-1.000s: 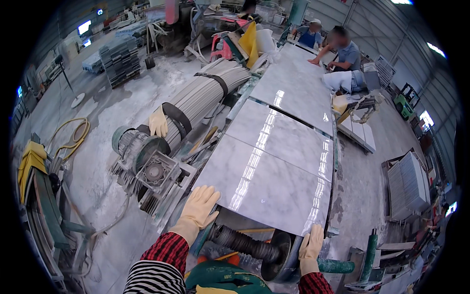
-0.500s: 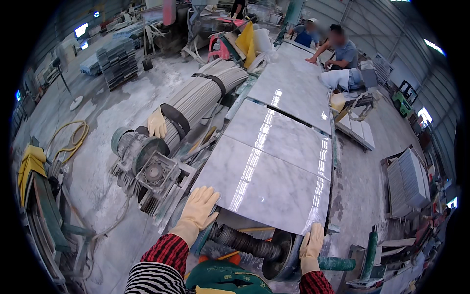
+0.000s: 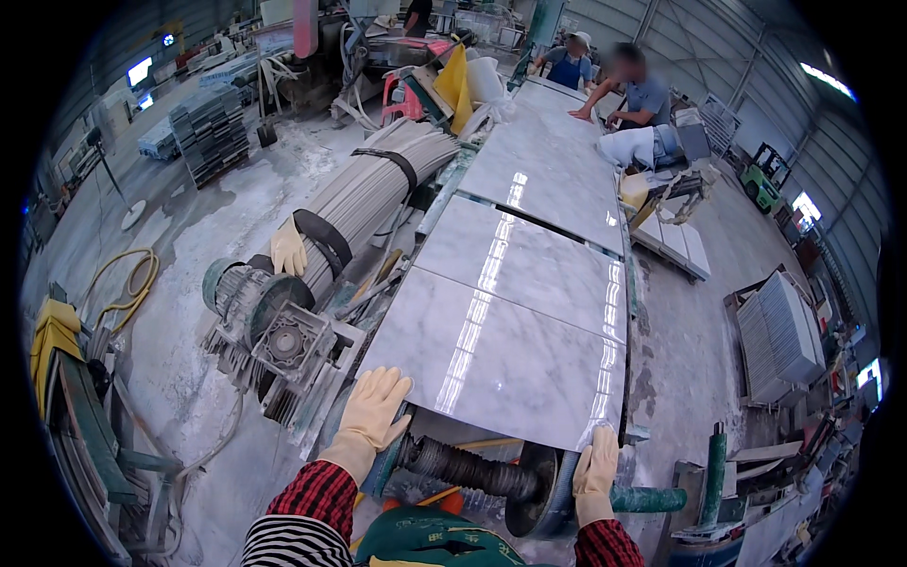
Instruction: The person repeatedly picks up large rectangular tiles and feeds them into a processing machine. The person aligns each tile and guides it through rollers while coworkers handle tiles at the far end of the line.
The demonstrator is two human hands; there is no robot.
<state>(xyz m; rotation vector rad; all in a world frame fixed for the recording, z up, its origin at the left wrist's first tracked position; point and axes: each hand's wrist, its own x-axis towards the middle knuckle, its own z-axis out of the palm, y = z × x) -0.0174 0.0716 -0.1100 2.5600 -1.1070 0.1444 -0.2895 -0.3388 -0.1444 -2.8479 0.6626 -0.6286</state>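
Note:
A polished white marble slab (image 3: 501, 350) lies on a roller line in front of me. My left hand (image 3: 371, 416), in a pale work glove, rests flat against the slab's near left corner. My right hand (image 3: 596, 469), gloved the same way, presses on the near right corner. Below the slab's near edge a dark ribbed roller (image 3: 463, 468) and a round wheel (image 3: 539, 491) show between my hands. More marble slabs (image 3: 529, 255) follow one behind another on the line.
A grey motor and gearbox (image 3: 269, 340) stands left of the line, with a strapped bundle of grey rods (image 3: 364, 203) and a loose glove (image 3: 287, 249) on it. Two people (image 3: 628, 90) work at the far end. Stacked tiles (image 3: 779, 326) lie at right, a yellow hose (image 3: 128, 288) at left.
The near slab sits slightly closer to me; both hands stay on its near corners.

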